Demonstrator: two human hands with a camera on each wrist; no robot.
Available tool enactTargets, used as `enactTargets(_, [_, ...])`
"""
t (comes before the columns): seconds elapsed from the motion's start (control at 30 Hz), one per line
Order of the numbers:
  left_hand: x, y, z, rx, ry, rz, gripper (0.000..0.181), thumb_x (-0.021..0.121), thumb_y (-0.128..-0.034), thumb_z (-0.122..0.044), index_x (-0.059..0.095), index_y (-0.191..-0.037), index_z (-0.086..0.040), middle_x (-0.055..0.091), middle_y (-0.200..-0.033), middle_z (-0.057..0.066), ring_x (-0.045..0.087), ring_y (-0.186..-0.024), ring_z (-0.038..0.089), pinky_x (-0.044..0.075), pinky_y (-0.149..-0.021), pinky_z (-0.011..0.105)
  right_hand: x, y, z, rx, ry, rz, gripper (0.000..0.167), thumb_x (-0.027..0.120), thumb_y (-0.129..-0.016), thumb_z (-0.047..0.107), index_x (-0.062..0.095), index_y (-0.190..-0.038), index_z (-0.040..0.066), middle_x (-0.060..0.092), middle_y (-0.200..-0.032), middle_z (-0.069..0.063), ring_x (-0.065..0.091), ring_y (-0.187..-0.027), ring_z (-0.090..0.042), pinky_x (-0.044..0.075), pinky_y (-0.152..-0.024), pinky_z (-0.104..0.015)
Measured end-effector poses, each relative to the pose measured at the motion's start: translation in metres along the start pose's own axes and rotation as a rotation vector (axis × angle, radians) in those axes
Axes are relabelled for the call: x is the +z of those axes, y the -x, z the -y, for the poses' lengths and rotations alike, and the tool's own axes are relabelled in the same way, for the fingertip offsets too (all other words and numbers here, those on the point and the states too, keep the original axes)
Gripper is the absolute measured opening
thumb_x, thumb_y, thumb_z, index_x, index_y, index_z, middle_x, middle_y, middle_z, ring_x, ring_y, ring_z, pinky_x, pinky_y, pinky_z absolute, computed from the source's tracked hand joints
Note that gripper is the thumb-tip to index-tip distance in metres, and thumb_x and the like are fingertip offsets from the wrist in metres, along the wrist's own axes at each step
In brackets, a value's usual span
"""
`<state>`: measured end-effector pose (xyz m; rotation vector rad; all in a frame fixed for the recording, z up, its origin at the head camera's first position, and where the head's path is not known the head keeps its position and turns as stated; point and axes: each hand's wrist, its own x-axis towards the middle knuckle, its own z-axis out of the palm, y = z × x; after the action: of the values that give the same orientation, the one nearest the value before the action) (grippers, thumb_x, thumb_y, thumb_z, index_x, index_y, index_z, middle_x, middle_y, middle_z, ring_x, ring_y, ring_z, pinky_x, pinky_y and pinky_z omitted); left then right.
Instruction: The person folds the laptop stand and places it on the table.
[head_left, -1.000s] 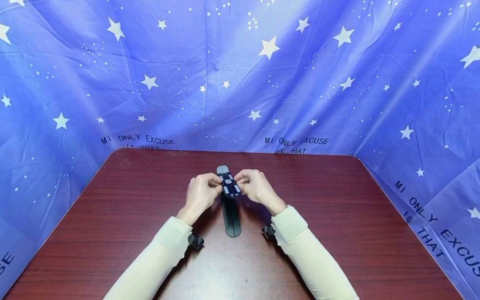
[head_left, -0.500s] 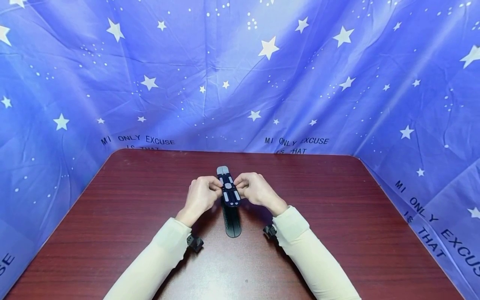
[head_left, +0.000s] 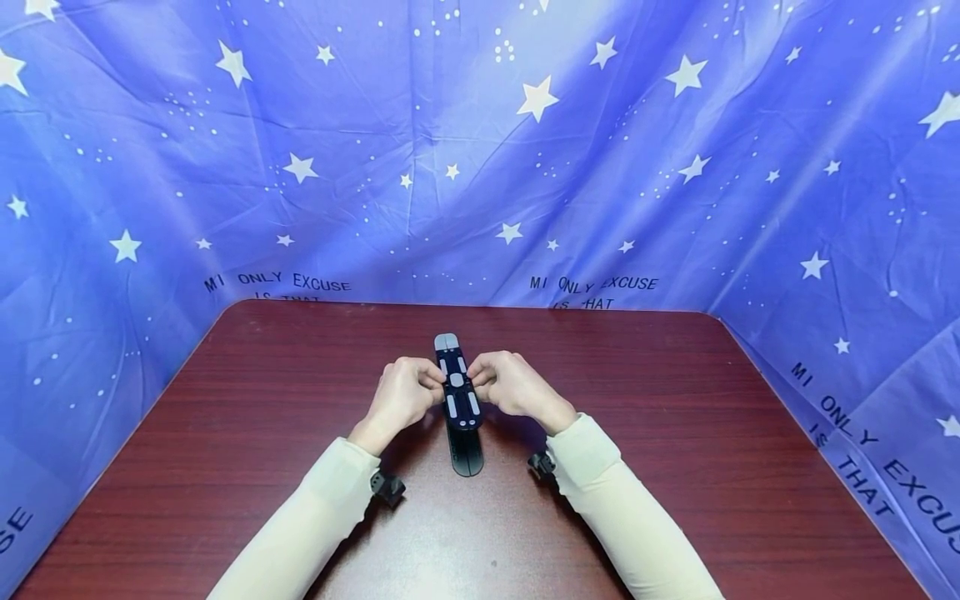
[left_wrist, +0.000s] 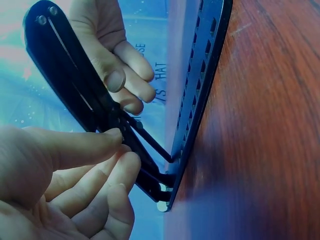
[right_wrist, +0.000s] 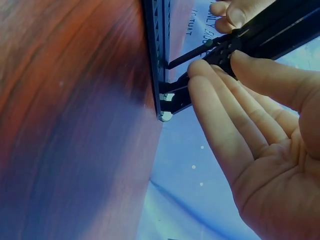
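A black folding laptop stand (head_left: 457,408) lies lengthwise before me on the table. Its upper plate carries light grey pads and tilts up from a hinge at the far end. Beneath it the slotted base (left_wrist: 200,85) rests on the tabletop, and a thin strut (left_wrist: 154,144) spans the gap between them. My left hand (head_left: 402,392) pinches the left side of the plate between thumb and fingers. Opposite it, my right hand (head_left: 513,385) pinches the right side. In the head view the plate hides most of the base, leaving its rounded near end showing.
The dark red wooden table (head_left: 262,467) surrounds the stand, with its far edge a short way beyond. A blue cloth with stars (head_left: 420,167) hangs behind and along both sides. Small black cameras (head_left: 387,487) are strapped at both wrists.
The plate's near end has swung down closer to the base, covering more of it. Both hands have come slightly toward me with it, keeping their pinch. The base has stayed put.
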<state>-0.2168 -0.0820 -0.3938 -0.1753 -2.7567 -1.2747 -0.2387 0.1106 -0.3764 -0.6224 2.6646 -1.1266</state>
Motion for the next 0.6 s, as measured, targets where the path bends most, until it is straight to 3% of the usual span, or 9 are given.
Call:
enactTargets(0.37, [-0.0008,0.0016,-0.0011,-0.017,0.037,0.082,0.018,0.077,-0.0701,0.000,0.074,-0.083,-0.012,0.070,-0.072,-0.003,0.064,-0.064,0.007,0.052,-0.062,0.027,0.0006,0.0022,0.0004,-0.033,0.054,0.045,0.019,0.071,-0.079,-0.004,0.066,-0.095,0.006,0.071,-0.083,0.000,0.066,-0.079,-0.009,0.051,-0.073,-0.028])
enactTargets(0.6, [-0.0009,0.0023,0.0001,-0.033,0.051,0.121,0.021,0.077,-0.0686,0.002,0.073,-0.083,-0.012,0.070,-0.072,-0.002,0.064,-0.063,0.007,0.052,-0.065,0.027,0.0017,0.0035,0.0003,-0.053,0.070,0.086,0.023,0.070,-0.077,-0.007,0.066,-0.097,0.004,0.071,-0.083,0.000,0.067,-0.081,-0.013,0.051,-0.071,-0.027])
